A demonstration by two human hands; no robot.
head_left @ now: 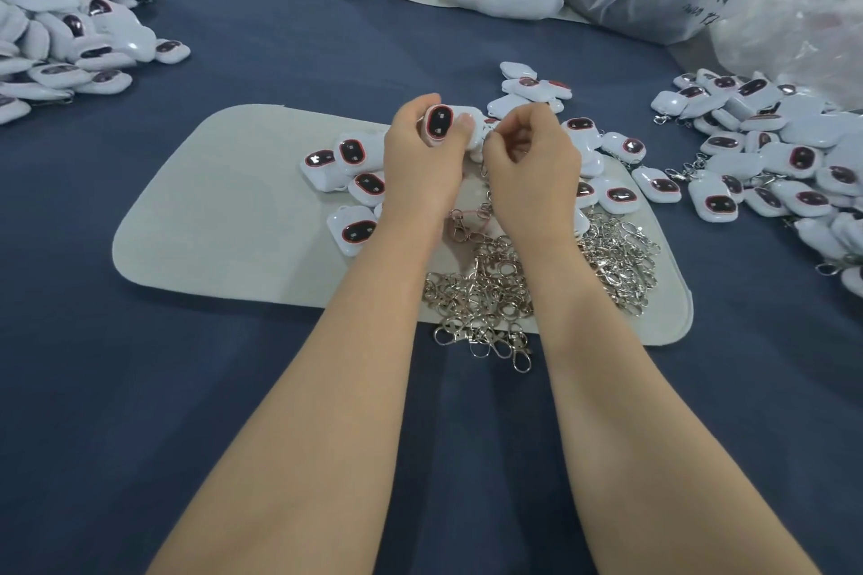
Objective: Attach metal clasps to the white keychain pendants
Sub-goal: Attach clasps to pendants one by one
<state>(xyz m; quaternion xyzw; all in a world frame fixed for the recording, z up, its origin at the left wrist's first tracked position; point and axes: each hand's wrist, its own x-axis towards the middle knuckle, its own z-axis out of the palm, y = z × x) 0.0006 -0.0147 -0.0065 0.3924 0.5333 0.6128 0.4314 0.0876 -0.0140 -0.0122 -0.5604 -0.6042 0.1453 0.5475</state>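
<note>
Head cam: your left hand (422,154) grips one pendant (441,120) above the mat (233,210). Your right hand (532,159) pinches one clasp (486,182) beside it, mostly hidden, and the clasp pile (490,294) is way too tangled to count.

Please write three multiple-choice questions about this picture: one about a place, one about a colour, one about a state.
1. Where does the loose pile of clasps lie?
A. on a shelf
B. on the pale mat's near edge
C. in a box
2. What colour is the tablecloth?
A. red
B. dark blue
C. yellow
3. What does the left hand do?
A. rests flat
B. holds scissors
C. grips a white pendant
Answers: 1 B, the clasps lie on the mat between the forearms; 2 B, the cloth is dark blue; 3 C, its fingers curl round the pendant.
</note>
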